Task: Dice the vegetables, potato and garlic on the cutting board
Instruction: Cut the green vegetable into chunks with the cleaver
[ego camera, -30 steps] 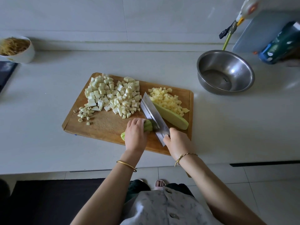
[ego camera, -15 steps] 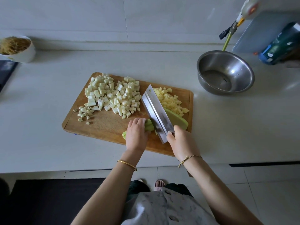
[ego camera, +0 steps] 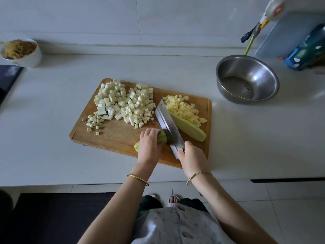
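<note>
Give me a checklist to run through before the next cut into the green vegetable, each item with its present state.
1. Left hand holds the green vegetable down: ok.
2. That hand is clear of the knife edge: cannot tell, its fingertips lie close beside the blade.
3. Right hand grips the knife handle: ok.
4. Cutting board lies wholly on the counter: ok.
5. Diced piles lie away from the cutting spot: ok.
</note>
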`<state>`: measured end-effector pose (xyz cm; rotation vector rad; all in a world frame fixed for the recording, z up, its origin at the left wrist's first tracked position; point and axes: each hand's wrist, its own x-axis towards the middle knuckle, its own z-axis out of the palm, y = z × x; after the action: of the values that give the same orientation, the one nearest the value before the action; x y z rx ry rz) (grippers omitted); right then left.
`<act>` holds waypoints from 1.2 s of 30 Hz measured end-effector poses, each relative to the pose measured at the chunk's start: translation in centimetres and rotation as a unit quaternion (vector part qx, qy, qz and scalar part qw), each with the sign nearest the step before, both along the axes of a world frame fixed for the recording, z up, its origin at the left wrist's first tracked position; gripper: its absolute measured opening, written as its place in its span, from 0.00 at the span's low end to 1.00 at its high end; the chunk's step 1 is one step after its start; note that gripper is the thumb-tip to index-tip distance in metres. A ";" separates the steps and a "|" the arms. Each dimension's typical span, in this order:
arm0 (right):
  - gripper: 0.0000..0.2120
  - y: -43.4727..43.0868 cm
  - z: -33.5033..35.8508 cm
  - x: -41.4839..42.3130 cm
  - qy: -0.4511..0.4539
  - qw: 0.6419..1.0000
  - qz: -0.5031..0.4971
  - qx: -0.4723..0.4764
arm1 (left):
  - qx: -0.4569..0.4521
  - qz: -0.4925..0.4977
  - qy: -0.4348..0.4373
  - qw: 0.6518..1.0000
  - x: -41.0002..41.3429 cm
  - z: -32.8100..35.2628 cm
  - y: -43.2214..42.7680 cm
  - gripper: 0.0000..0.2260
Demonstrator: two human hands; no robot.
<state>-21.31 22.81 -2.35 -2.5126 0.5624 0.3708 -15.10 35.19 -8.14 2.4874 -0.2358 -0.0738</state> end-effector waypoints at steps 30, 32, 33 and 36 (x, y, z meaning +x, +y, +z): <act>0.17 -1.1 2.4 -0.6 -0.027 1.000 0.003 0.014 | 0.016 0.014 -0.019 1.000 -0.2 -0.1 0.8 0.18; 0.18 -1.0 2.4 -0.6 -0.026 1.000 0.008 0.006 | 0.015 0.014 -0.019 1.000 -0.2 0.0 0.8 0.18; 0.18 -1.0 2.4 -0.5 -0.025 1.000 0.010 0.004 | 0.014 0.013 -0.020 1.000 -0.2 0.0 0.8 0.18; 0.17 -1.1 2.4 -0.3 -0.021 1.000 0.014 0.012 | 0.014 0.014 -0.021 1.000 -0.3 -0.1 0.8 0.18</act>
<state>-21.58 21.72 0.03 -2.5019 0.5050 0.3321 -15.35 35.97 -8.20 2.5207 -0.2194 -0.0147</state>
